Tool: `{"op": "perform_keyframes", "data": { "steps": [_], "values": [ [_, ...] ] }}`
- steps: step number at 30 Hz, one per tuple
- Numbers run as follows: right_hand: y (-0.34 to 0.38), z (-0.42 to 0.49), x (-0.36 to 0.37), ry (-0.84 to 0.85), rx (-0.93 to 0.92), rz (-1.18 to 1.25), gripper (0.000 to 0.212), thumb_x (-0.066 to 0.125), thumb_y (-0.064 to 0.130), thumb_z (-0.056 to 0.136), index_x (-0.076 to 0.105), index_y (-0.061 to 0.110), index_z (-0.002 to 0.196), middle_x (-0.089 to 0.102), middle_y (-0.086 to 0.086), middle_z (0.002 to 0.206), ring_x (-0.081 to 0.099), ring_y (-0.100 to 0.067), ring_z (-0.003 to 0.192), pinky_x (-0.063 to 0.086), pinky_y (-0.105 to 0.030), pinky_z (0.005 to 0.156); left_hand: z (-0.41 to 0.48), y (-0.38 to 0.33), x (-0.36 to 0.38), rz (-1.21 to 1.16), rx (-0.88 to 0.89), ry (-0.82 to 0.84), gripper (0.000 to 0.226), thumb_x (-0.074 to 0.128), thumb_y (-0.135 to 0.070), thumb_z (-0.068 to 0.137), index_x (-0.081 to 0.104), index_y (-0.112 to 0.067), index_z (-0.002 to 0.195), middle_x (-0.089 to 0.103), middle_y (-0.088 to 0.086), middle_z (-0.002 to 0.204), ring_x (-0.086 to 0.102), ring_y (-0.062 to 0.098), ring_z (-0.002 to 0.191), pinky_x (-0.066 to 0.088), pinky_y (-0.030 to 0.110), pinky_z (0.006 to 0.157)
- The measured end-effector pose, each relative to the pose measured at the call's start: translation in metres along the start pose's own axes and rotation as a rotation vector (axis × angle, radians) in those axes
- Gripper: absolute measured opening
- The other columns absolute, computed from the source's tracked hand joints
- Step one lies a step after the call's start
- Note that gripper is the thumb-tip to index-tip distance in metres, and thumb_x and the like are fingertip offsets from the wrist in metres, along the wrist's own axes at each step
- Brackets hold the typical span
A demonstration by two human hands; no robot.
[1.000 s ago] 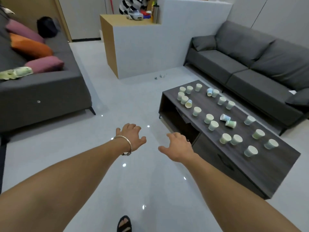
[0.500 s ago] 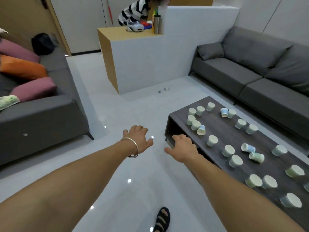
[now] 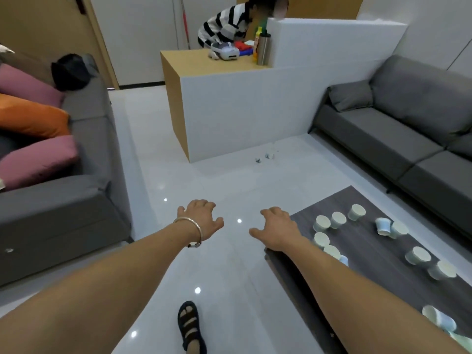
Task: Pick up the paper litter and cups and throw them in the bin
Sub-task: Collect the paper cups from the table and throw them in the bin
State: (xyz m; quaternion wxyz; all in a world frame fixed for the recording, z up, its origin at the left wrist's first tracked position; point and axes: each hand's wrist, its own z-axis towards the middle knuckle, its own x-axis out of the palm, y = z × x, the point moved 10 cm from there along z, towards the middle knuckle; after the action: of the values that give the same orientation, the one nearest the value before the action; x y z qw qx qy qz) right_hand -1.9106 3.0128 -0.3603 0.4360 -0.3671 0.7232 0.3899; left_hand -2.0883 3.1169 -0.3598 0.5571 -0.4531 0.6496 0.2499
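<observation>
Several pale green and blue paper cups (image 3: 338, 220) stand upside down or lie tipped on the dark wooden coffee table (image 3: 367, 241) at the lower right. Small bits of paper litter (image 3: 265, 157) lie on the white floor by the foot of the white counter. My left hand (image 3: 200, 217), with a silver bangle on its wrist, is held out over the floor, fingers relaxed and holding nothing. My right hand (image 3: 277, 229) hovers beside the table's near-left corner, also relaxed and holding nothing. No bin is in view.
A grey sofa with pink and orange cushions (image 3: 38, 139) stands on the left, another grey sofa (image 3: 398, 139) at the right. A white and wood counter (image 3: 229, 108) stands ahead, a person in a striped top behind it. My sandalled foot (image 3: 190, 325) is on the glossy floor.
I have walked forward along the table's left side. The counter and litter look closer, and the cups have slid toward the lower right. Both hands stay outstretched and hold nothing.
</observation>
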Motion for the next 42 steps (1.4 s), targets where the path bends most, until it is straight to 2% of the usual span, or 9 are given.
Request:
{"op": "perform_keyframes", "data": {
  "steps": [9,16,21,24,28,35,42],
  "values": [
    [0.003,0.154,-0.049,-0.01,0.168,0.03,0.076,0.049,0.059,0.088,0.029,0.02,0.149,0.026,-0.003,0.154,0.027,-0.024,0.138,0.031,-0.042,0.106,0.202,0.015,-0.083,0.005,0.142,0.001,0.062,0.039,-0.053,0.089,0.036,-0.021,0.142,0.035,0.0,0.149,0.027,0.021,0.137,0.024,0.046,0.107],
    [-0.019,0.27,-0.085,-0.003,0.228,0.074,0.075,0.05,0.057,0.089,0.028,0.019,0.15,0.025,-0.003,0.155,0.026,-0.024,0.139,0.031,-0.042,0.108,0.335,-0.019,-0.102,0.035,0.238,0.045,0.061,0.04,-0.052,0.089,0.035,-0.022,0.142,0.034,-0.001,0.149,0.028,0.021,0.137,0.025,0.045,0.107],
    [-0.05,0.384,-0.11,0.017,0.244,0.087,0.073,0.05,0.056,0.09,0.028,0.019,0.15,0.025,-0.003,0.155,0.025,-0.025,0.14,0.029,-0.042,0.108,0.443,-0.033,-0.118,0.07,0.235,0.064,0.061,0.04,-0.05,0.09,0.032,-0.022,0.144,0.031,-0.001,0.151,0.027,0.021,0.138,0.025,0.045,0.109],
    [-0.061,0.447,-0.135,0.042,0.229,0.092,0.073,0.05,0.056,0.09,0.029,0.019,0.15,0.025,-0.003,0.154,0.026,-0.025,0.139,0.029,-0.042,0.108,0.506,-0.028,-0.14,0.074,0.177,0.087,0.061,0.041,-0.05,0.091,0.032,-0.022,0.144,0.032,0.0,0.15,0.029,0.022,0.137,0.026,0.045,0.108],
    [-0.078,0.524,-0.179,0.013,0.209,0.068,0.072,0.049,0.055,0.091,0.029,0.019,0.15,0.026,-0.004,0.153,0.027,-0.025,0.138,0.03,-0.042,0.107,0.593,-0.034,-0.173,0.076,0.133,0.043,0.061,0.041,-0.05,0.09,0.034,-0.022,0.143,0.036,0.001,0.148,0.033,0.023,0.134,0.03,0.045,0.106],
    [-0.115,0.646,-0.211,0.052,0.265,0.061,0.071,0.049,0.054,0.091,0.029,0.019,0.149,0.026,-0.003,0.153,0.027,-0.025,0.138,0.031,-0.041,0.107,0.732,-0.067,-0.167,0.084,0.184,0.137,0.06,0.042,-0.049,0.089,0.034,-0.022,0.142,0.039,0.001,0.145,0.035,0.023,0.132,0.032,0.044,0.104],
    [-0.165,0.758,-0.245,0.061,0.411,0.143,0.072,0.052,0.053,0.09,0.029,0.019,0.15,0.026,-0.002,0.154,0.027,-0.024,0.139,0.031,-0.041,0.11,0.898,-0.118,-0.186,0.104,0.298,0.203,0.062,0.041,-0.049,0.091,0.031,-0.02,0.145,0.037,0.004,0.147,0.034,0.026,0.133,0.032,0.045,0.105]
  ]
}}
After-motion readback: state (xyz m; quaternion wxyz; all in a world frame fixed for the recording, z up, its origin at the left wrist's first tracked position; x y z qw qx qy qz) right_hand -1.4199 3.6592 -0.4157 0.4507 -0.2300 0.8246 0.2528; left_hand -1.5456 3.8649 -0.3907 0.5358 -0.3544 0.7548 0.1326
